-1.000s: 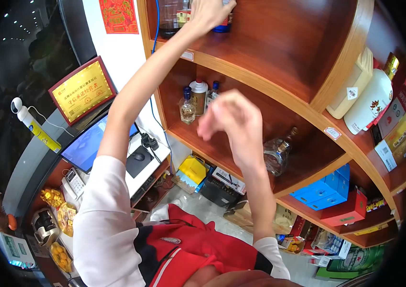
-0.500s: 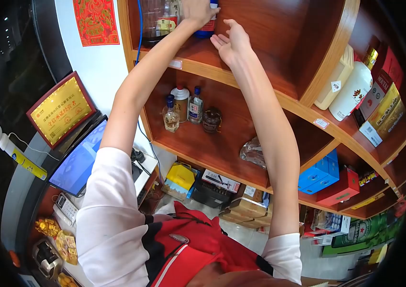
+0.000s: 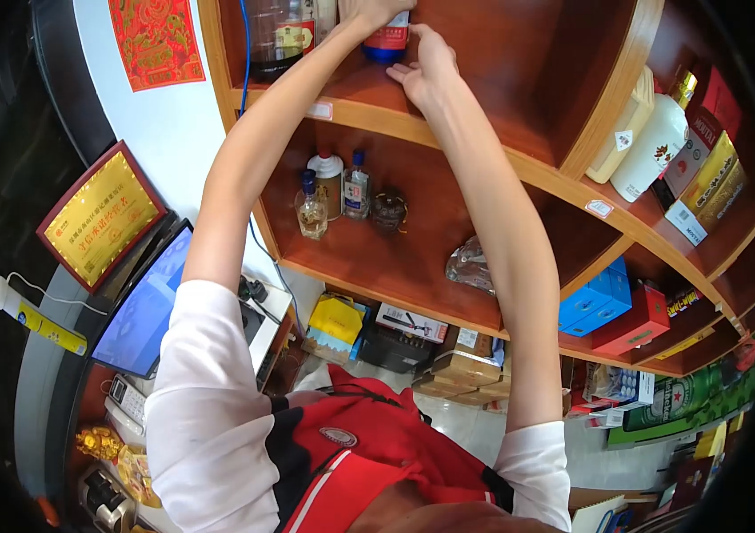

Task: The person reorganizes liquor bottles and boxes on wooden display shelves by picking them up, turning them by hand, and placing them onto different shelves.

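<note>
At the top of the view, a blue bottle with a red label (image 3: pixel 387 42) is on the upper shelf, its top cut off by the frame. My left hand (image 3: pixel 375 11) is closed around its upper part; some of the fingers are out of view. Close by on the right, my right hand (image 3: pixel 431 67) is open, fingers stretched toward the bottle's base and thumb raised along its side. I cannot tell whether those fingers touch it. To the left of the bottle stands a large clear jar with dark liquid (image 3: pixel 275 44), behind my left forearm.
The wooden shelf edge (image 3: pixel 377 123) runs below my hands. On the shelf underneath are several small bottles (image 3: pixel 357 191) and a dark round jar (image 3: pixel 390 211). A blue cable (image 3: pixel 245 62) hangs at the left. White bottles (image 3: pixel 653 147) and boxes fill the right shelves.
The view has shifted slightly, and the blue bottle appears lower, showing more of its red label. My right hand has come nearer to the bottle's base.
</note>
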Available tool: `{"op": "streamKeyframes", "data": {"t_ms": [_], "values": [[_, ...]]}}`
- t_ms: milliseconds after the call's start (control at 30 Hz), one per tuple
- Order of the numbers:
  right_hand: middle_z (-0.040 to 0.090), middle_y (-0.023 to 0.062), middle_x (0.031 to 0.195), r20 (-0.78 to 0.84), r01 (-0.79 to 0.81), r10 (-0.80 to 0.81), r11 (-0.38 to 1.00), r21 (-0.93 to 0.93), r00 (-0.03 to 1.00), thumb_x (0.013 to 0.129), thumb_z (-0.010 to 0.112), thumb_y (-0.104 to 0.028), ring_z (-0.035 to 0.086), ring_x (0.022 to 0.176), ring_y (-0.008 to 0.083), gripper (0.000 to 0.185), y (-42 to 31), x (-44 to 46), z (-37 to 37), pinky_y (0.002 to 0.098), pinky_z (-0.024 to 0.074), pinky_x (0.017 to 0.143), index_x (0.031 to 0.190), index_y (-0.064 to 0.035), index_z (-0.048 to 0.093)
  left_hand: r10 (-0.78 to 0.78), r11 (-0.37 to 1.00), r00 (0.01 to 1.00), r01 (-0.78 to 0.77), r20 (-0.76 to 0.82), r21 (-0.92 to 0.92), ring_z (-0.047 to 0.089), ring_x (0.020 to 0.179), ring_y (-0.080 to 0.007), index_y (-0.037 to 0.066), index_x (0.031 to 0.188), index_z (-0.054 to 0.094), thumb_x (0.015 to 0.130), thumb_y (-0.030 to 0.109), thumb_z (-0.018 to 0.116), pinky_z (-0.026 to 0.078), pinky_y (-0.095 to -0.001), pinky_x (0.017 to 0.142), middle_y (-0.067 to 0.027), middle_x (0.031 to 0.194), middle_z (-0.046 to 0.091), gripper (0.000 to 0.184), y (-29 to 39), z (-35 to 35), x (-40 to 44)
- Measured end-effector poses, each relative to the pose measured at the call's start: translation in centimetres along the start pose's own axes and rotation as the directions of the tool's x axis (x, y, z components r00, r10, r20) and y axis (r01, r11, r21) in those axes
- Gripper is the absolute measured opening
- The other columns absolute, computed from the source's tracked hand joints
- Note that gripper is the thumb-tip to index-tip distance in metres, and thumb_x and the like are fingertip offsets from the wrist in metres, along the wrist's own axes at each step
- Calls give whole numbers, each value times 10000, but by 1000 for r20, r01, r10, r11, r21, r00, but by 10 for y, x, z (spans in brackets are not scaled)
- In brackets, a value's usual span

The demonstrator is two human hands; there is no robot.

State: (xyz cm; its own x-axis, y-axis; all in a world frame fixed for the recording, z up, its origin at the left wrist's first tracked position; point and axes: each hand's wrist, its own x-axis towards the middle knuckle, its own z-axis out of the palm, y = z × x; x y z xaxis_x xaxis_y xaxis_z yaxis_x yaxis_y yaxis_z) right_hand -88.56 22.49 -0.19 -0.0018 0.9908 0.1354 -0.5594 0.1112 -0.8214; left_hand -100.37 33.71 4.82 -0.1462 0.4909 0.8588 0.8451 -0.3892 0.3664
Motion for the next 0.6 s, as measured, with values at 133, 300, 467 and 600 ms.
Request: {"op": "streamKeyframes", "data": {"t_ms": [133,300,467,600], "values": [[148,400,1581,45,42,-43,999,22,998,930,736,-241,274,1459,574,962,-6,-29,-7,643,325,1192,1608,11,102,31,999,991,-32,-132,-3,683,1016,-428,-67,1164,591,666,532,917,574,-500,849,-307,1158,630,844,4,-17,-9],[323,378,1527,92,68,-75,995,70,993,942,755,-276,349,1445,509,897,-12,-31,-15,617,350,1187,1569,55,207,-32,896,999,16,-28,-444,753,795,-260,1,985,736,717,457,904,588,-380,774,-166,884,769,555,34,-69,-8],[570,186,1343,140,290,-295,955,57,945,933,796,-357,600,1199,267,898,-10,-62,-8,508,456,1101,1488,100,258,50,755,995,-93,-85,-649,734,876,-193,-25,1069,705,797,326,883,580,-331,814,-144,968,758,478,80,-128,-47],[587,164,1352,80,542,-539,840,-25,839,972,766,-253,607,1219,223,713,-3,-113,-16,408,502,1075,1457,67,354,64,444,981,-194,-185,-875,701,1013,-190,-44,1298,569,828,139,858,587,-323,856,-154,1170,681,582,96,-153,-103]]}}
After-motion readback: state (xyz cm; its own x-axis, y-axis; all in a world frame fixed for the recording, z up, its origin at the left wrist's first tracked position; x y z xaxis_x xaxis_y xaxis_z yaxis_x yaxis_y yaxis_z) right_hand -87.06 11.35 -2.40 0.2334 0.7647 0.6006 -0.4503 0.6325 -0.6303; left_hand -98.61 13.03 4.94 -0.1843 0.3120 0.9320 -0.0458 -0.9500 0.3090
